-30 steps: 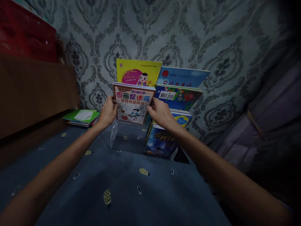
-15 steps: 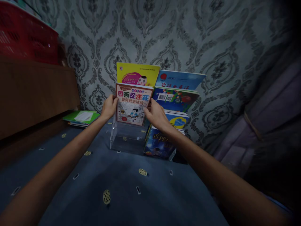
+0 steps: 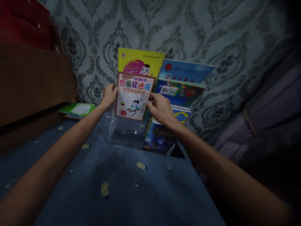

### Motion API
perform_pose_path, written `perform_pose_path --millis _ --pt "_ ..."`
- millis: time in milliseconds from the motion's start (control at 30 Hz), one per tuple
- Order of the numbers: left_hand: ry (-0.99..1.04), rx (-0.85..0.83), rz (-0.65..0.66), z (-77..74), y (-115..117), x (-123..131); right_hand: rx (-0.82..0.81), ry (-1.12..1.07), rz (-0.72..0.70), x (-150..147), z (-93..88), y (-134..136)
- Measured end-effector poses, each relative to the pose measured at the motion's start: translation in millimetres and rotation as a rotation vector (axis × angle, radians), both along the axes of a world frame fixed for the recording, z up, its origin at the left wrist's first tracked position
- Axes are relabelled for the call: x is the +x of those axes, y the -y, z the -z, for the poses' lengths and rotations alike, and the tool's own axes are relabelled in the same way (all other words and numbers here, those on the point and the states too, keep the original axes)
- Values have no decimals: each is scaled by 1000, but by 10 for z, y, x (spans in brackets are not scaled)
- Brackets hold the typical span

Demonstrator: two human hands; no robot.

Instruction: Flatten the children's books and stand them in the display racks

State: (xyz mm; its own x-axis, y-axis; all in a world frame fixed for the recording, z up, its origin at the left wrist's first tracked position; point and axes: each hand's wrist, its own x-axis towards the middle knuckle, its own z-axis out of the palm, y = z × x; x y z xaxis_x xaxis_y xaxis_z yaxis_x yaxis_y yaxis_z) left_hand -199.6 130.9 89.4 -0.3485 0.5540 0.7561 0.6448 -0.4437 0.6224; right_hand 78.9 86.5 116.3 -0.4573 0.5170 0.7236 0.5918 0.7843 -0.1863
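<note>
A brown-bordered picture book (image 3: 134,101) with colourful lettering stands upright in the left column of a clear plastic book rack (image 3: 124,139). On its left edge, my left hand (image 3: 109,95) grips with fingers and thumb closed. My right hand (image 3: 161,108) pinches the opposite edge. Directly behind is a taller yellow book (image 3: 138,56). To the right, the rack's other column holds a light blue book (image 3: 188,70), a dark blue book with a barcode (image 3: 181,91), a blue-and-yellow book (image 3: 183,116) and a dark blue book (image 3: 156,138) in front. My right forearm partly covers the lower ones.
The rack stands on a blue cloth (image 3: 117,194) printed with pineapples, against patterned wallpaper (image 3: 113,28). At left are a green book pile (image 3: 77,109), a wooden cabinet (image 3: 35,78) and a red basket (image 3: 25,25). A purple curtain (image 3: 235,131) hangs at right.
The rack and books appear higher in view and a little larger, as the camera has tilted down and come closer. Both hands keep hold of the brown-bordered picture book.
</note>
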Motion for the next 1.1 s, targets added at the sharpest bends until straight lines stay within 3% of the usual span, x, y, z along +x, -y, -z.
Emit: perform_pose_path --millis 200,467,700,900,1100 --pt "-6 7 56 -5 -19 -11 103 62 -38 -24 -110 2" --pt "-64 1 19 13 120 21 224 128 -67 -132 -359 -129" --pt "-51 53 22 58 46 10 255 282 42 -160 -318 -152" --pt "-121 38 -93 31 -42 0 277 475 235 -208 -311 -84" --pt "-182 40 -109 39 -106 -40 309 583 244 -223 -289 -71"
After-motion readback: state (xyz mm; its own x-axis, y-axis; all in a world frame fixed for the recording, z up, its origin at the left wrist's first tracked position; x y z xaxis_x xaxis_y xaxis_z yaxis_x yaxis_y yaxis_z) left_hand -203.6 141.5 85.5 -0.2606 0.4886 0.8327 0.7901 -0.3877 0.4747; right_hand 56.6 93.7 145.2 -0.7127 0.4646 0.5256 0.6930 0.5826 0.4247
